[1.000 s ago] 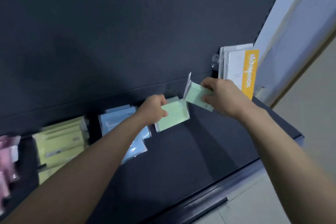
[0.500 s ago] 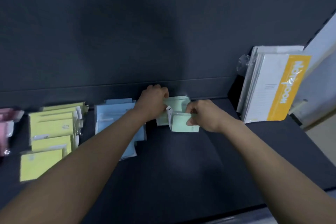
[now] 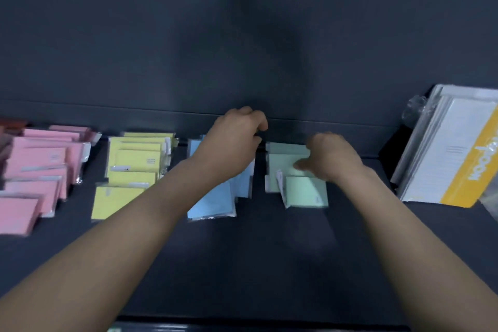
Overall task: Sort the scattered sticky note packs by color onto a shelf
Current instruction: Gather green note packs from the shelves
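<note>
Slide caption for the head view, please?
Right hand touches the green packs; left hand curls above the blue packs, yellow packs and pink packs further left.

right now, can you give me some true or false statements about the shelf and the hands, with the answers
1. The green packs lie between the blue packs and the notebooks. True.
2. The pink packs sit right beside the green packs. False: they are at the far left, with the yellow packs and blue packs between.
3. The right hand touches the green packs. True.
4. The notebooks are at the left end of the shelf. False: they are at the right end.
5. The left hand is over the yellow packs. False: it is over the blue packs.
</note>
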`<state>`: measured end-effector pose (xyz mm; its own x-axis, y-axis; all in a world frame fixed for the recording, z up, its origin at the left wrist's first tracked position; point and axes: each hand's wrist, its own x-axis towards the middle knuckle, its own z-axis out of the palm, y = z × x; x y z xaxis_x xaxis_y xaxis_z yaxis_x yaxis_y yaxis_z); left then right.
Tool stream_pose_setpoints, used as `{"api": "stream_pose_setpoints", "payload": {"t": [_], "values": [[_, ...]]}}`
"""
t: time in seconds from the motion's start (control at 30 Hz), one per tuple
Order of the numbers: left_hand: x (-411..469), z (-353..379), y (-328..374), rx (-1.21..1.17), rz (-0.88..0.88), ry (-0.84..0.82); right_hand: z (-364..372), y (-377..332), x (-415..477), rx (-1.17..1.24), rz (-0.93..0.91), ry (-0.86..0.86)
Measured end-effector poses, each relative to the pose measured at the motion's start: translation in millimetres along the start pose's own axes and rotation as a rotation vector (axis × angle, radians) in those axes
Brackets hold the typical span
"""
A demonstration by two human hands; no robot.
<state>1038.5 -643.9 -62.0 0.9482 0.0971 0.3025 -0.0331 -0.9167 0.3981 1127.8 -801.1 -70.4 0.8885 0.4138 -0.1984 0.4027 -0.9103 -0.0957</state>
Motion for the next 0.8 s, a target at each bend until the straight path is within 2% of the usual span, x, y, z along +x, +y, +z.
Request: {"api": "stream_pose_setpoints", "payload": {"t": [0.13, 0.33, 0.6, 0.8], "values": [[-32.5, -44.6, -14.1, 0.072, 0.030, 0.104, -30.3, -57.7, -17.7, 0.032, -0.206, 0.147], [-127.6, -149.6, -66.5, 0.316, -0.028, 0.332, -64.5, -194.3, -80.7, 0.029, -0.597, 0.337], [-284.2, -283.0, -131.8, 0.590, -0.283, 0.457, -70.9, -384.9, -187.0, 0.093, -0.987, 0.467], [-412.2, -348.7, -170.7, 0.709, -0.498, 0.493, -45.9, -515.2, -262.9, 0.150, -1.211, 0.432]]}}
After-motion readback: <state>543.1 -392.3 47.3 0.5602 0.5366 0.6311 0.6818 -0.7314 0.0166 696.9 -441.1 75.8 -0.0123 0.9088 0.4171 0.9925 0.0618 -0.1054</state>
